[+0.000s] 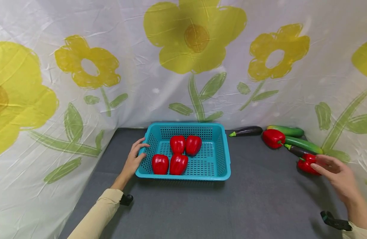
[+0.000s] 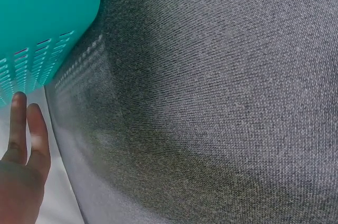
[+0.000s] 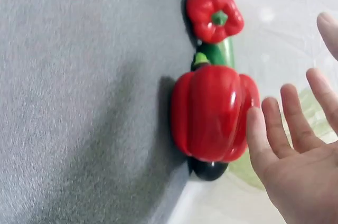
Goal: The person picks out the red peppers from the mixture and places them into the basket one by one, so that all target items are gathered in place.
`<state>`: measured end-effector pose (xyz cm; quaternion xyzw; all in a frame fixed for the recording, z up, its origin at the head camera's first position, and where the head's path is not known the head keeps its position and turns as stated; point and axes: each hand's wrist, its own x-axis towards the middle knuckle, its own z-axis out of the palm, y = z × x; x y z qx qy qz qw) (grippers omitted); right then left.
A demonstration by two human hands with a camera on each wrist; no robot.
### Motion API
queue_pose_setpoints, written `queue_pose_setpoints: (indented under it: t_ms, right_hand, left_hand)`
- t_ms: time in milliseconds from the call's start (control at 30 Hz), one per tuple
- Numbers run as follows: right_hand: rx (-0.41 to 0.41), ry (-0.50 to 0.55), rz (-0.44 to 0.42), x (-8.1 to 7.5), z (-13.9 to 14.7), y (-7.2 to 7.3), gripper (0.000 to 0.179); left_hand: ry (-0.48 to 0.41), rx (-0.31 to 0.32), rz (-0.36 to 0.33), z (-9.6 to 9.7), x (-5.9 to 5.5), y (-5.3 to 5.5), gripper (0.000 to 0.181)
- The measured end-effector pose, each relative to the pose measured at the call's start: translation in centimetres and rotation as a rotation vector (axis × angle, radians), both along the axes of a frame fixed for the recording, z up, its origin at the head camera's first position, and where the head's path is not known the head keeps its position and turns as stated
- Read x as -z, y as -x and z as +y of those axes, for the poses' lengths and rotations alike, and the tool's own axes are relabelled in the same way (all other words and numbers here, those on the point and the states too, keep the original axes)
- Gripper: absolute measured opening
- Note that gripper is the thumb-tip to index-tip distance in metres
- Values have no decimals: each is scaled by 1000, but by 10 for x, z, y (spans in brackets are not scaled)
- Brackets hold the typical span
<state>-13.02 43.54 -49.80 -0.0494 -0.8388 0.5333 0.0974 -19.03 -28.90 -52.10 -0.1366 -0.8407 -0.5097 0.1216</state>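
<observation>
A turquoise plastic basket (image 1: pixel 183 178) holds several red bell peppers (image 1: pixel 179 164). At its left rim rests my left hand (image 1: pixel 135 158); in the left wrist view, two straight fingers (image 2: pixel 18 123) reach up to the basket's wall (image 2: pixel 47 18). Over on the right, my right hand (image 1: pixel 335 172) is spread beside another red bell pepper (image 1: pixel 306 164), its fingertips right at the pepper's side. The right wrist view shows this pepper (image 3: pixel 211 113) lying on its side, with the extended fingers (image 3: pixel 259 134) uncurled around it.
Behind the right-hand pepper lie a second red pepper (image 1: pixel 273 138), two dark eggplants (image 1: pixel 248 131) and two green zucchini-like vegetables (image 1: pixel 304 144) along the back right edge. A flower-printed white curtain (image 1: pixel 159 96) hangs behind the dark grey table (image 1: pixel 183 209).
</observation>
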Motion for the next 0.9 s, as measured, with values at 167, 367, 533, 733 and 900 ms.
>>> queue_pose_setpoints:
  t_ms: [167, 367, 533, 733, 900]
  right_hand:
    - [52, -89, -17, 5, 3, -4, 61]
    - [79, -99, 15, 12, 5, -3, 71]
    - [102, -105, -20, 18, 5, 1, 75]
    - [126, -127, -77, 22, 7, 8, 81]
    - [107, -121, -93, 27, 12, 14, 79]
  left_hand:
    - [-11, 14, -4, 8, -19, -9, 32]
    - [8, 24, 15, 14, -31, -16, 31]
    - [-1, 14, -8, 14, -30, -15, 32]
    - [-8, 10, -1, 3, -7, -3, 34]
    - [-3, 4, 11, -2, 3, 2, 34]
